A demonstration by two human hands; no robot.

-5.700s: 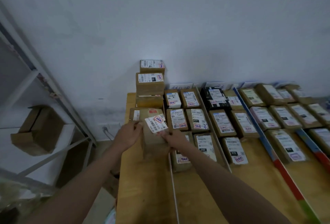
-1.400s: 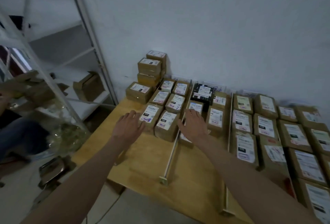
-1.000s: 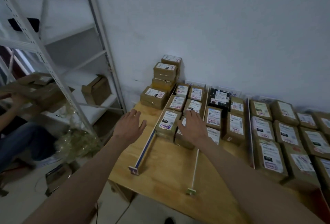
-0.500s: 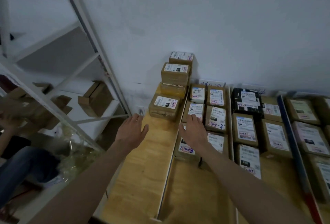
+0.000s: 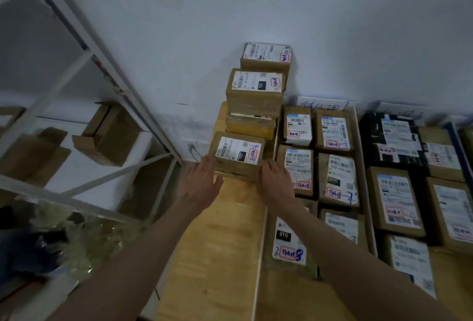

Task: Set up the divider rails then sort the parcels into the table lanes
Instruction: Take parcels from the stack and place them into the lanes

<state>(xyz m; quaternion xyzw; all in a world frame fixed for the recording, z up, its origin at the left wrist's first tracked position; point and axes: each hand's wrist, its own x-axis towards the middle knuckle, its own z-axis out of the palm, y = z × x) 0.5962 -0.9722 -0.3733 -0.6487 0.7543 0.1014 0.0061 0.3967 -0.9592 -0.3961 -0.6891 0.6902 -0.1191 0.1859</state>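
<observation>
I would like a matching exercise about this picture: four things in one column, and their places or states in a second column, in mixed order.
Things:
1. left hand
2. black parcel
3. open empty carton
4. yellow parcel

Places or states:
A. on the white shelf, left of the table
B. inside the stack by the wall, under brown boxes
C. fingers straight, at the left side of the nearest box in the left lane
D. in a lane on the right, near the wall

Pairs: 1-C, 2-D, 3-A, 4-B
</observation>
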